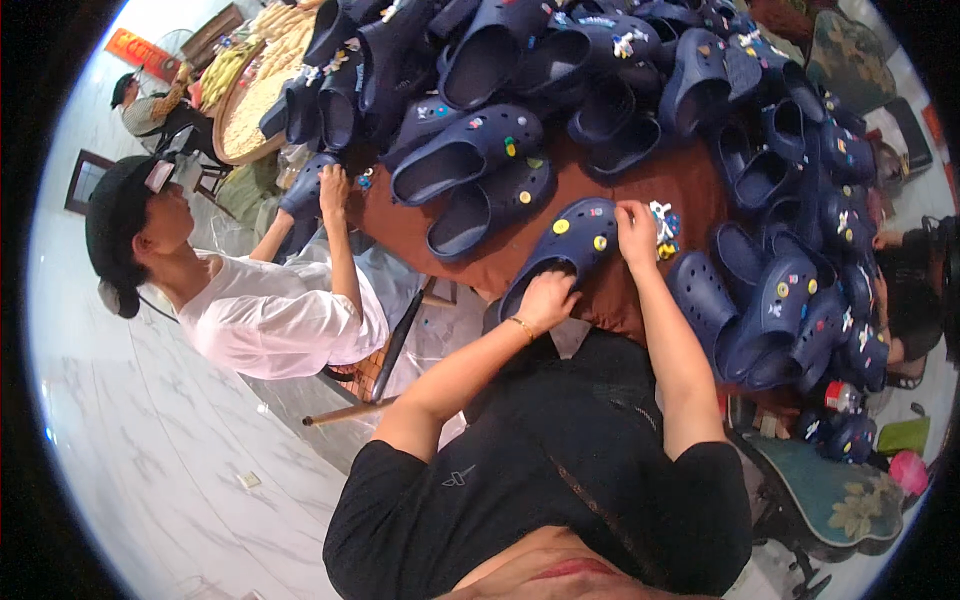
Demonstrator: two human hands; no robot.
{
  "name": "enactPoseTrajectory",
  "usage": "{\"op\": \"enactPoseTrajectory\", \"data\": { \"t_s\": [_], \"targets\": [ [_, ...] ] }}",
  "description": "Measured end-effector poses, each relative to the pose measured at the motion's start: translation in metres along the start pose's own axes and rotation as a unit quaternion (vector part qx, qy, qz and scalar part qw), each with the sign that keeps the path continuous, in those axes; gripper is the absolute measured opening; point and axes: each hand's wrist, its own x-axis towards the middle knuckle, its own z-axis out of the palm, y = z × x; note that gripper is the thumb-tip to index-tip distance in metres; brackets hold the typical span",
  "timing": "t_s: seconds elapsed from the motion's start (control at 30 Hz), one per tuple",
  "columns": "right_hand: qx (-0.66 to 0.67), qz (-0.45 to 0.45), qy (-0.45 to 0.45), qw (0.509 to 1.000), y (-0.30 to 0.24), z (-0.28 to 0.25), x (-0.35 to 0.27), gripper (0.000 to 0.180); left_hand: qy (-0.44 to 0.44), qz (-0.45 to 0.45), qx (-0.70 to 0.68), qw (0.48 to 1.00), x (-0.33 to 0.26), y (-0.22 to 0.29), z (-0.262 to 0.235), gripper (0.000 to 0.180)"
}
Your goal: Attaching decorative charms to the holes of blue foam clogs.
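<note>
A navy clog (572,238) with yellow round charms on its upper lies on the brown cloth in front of me, its toe pointing away. My left hand (548,302) reaches into the foot opening, its fingers partly hidden inside, gripping the clog. At the toe's right side, my right hand (637,235) has its fingers drawn together against the upper; whatever they pinch is hidden. Right beside that hand is a small heap of white, blue and yellow charms (664,228). A pair of navy clogs (490,210) sits just beyond, to the left.
Many navy clogs (580,60) are piled over the far side of the brown cloth (665,180), and more (775,310) stand at the right. On my left, a seated person in white (280,310) handles another clog (308,185). A patterned chair seat (825,490) is at lower right.
</note>
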Motion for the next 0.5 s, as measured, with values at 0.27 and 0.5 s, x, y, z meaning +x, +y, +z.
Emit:
{"op": "enactPoseTrajectory", "data": {
  "t_s": [0.27, 0.5],
  "targets": [
    [0.061, 0.022, 0.062, 0.996, -0.016, -0.067, -0.028, 0.014, 0.061, 0.066, 0.071, 0.993, 0.037, 0.019, -0.118, 0.020],
    [0.190, 0.148, 0.006, 0.971, -0.003, -0.084, -0.089, 0.012, 0.206, 0.078, 0.226, 0.949, 0.202, 0.034, -0.266, 0.023]
  ]
}}
